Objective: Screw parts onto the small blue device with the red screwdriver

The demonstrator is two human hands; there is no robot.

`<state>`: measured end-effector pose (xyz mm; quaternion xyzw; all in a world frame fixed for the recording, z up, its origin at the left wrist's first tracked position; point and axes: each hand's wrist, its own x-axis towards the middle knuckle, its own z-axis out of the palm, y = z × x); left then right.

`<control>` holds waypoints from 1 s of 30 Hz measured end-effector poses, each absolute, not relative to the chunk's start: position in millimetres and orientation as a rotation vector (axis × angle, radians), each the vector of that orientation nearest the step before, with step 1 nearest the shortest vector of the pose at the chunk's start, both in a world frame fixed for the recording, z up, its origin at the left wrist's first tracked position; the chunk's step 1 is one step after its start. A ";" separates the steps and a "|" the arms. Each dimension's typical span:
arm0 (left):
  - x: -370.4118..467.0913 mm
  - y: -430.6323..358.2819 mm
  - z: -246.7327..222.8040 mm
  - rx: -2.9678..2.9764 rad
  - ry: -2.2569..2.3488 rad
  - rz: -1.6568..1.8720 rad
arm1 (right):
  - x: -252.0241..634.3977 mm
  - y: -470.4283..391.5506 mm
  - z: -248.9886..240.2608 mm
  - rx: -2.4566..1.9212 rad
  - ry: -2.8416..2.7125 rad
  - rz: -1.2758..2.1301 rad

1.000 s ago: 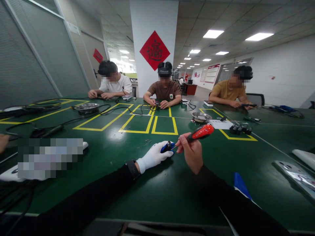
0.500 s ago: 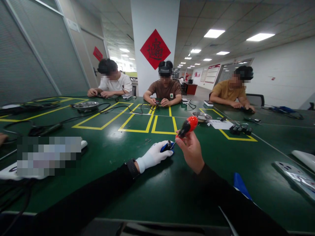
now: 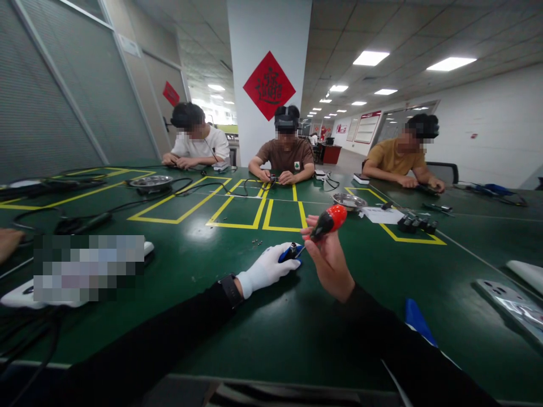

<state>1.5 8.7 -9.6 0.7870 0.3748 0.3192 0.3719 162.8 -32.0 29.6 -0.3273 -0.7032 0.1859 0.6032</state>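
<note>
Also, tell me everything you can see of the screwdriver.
The screwdriver has a thick, bulbous handle, red at the butt and black further forward, with a glossy, plastic-looking finish, and a thin, metallic-looking shaft. It is tilted, butt uppermost, shaft slanting down and left in the view. The bare right hand holds it. The shaft reaches the gloved left hand, beside a small dark piece; the tip cannot be made out.

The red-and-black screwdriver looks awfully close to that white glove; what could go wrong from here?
The screwdriver in the right hand points toward the gloved left hand, so a slip might jab that hand or scratch the blue-and-black part it holds. The small metal pieces lying loose on the green table nearby could also scatter if the left hand bumps them.
</note>
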 end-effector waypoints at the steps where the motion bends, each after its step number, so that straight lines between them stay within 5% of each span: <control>1: 1.6 8.9 -10.1 2.018 0.957 0.820 | 164.4 -33.3 30.3 -0.812 -1.664 0.317; 30: 3.5 6.2 -11.6 1.987 0.990 0.808 | 166.1 -36.9 20.5 -0.872 -1.668 0.381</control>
